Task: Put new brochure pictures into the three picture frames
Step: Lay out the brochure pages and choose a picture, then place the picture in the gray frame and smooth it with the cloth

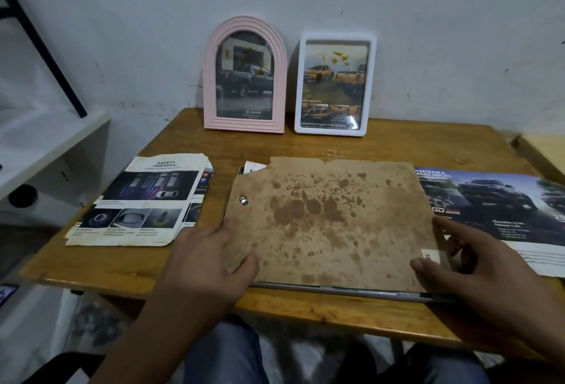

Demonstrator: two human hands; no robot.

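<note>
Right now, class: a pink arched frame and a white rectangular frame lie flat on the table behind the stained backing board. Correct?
Not quite. The head view shows the pink arched frame and white rectangular frame standing upright against the wall, behind the stained backing board.

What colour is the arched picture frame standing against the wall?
Pale pink, the arched frame, clearest in the head view.

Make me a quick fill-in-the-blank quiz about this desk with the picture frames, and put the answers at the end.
1. The arched frame leaning against the wall is coloured ____.
2. Beside it stands a rectangular frame coloured ____.
3. Both hands, the left hand and the right hand, rest on the stained ____ backing board.
4. The torn brochure page at the left is headed ____.

Answers: pink; white; brown; SAFETY
</note>
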